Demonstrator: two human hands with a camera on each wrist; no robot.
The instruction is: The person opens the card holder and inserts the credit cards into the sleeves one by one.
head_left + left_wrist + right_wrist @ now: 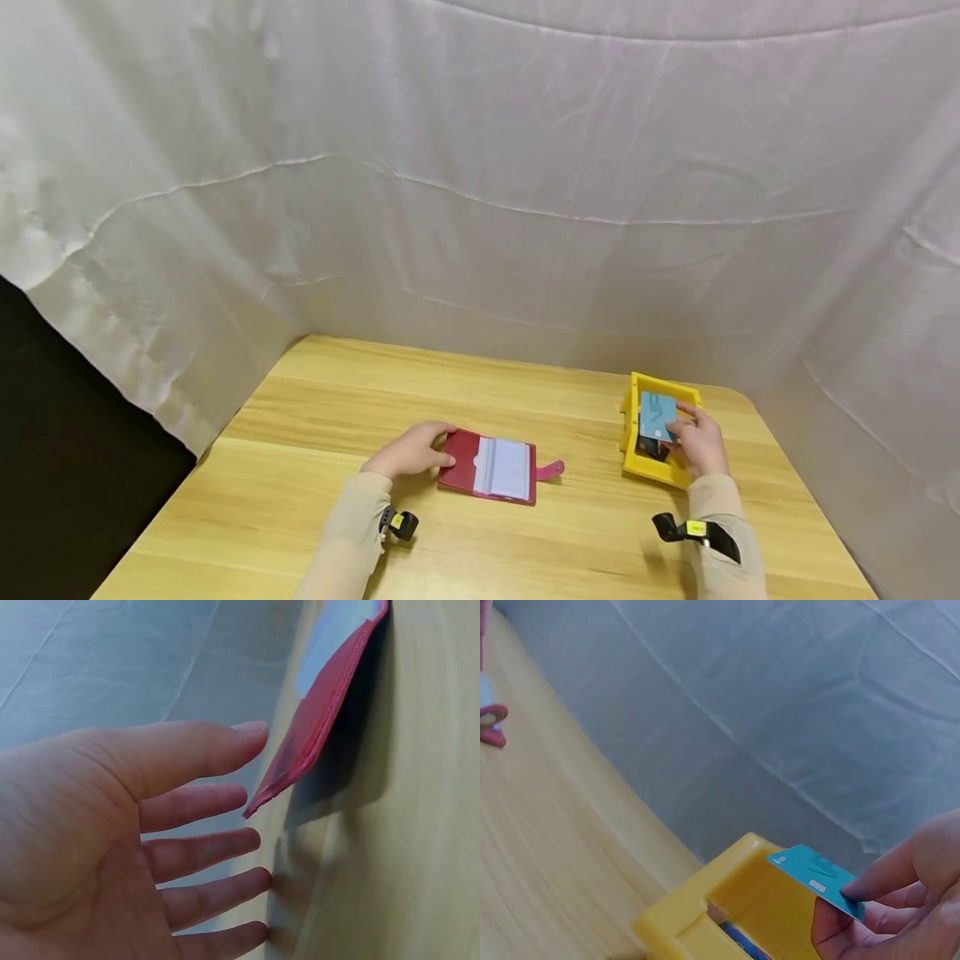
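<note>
A teal card with "VIP" lettering (657,416) is pinched between the thumb and fingers of my right hand (699,442). It is held over the yellow bin (655,476), overlapping its opening in the head view. In the right wrist view the card (817,876) slants above the bin's rim. An opened red card holder (460,462) with clear plastic sleeves (510,469) lies at the middle of the table. My left hand (412,451) is at its left edge, thumb over the cover. The left wrist view shows those fingers fairly straight, thumb tip beside the holder's corner (289,769).
Inside the bin lie dark cards (652,448), partly hidden by the teal card. The holder's snap strap (551,470) sticks out rightward onto the wooden table (570,542). A pale curtain (480,208) hangs behind the table and at both sides.
</note>
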